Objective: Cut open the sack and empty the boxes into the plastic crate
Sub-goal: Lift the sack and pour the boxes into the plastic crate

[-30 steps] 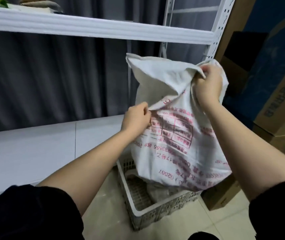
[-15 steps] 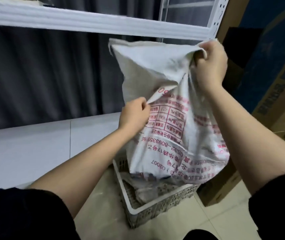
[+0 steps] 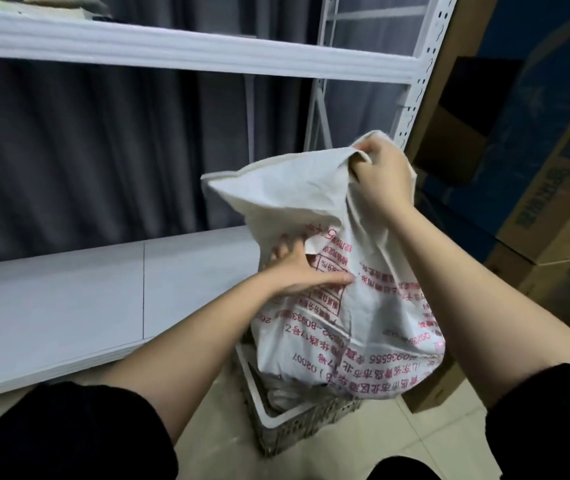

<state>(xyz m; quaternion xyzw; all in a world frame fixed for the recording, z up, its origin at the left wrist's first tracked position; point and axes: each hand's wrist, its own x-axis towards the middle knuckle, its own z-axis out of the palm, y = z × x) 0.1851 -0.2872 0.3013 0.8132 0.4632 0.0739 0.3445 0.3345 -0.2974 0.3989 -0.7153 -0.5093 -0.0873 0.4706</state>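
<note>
Since half a second ago my right hand (image 3: 385, 181) has dropped the white woven sack with red print (image 3: 342, 306) lower, and my left hand (image 3: 302, 271) has let go of its fold, its fingers now spread flat against the printed face. The right fingers pinch the upper corner. The sack hangs upside down, long axis upright, its mouth in the grey perforated plastic crate (image 3: 297, 422) on the floor, beside the white metal shelf (image 3: 186, 57) and brown cardboard boxes (image 3: 553, 188).
</note>
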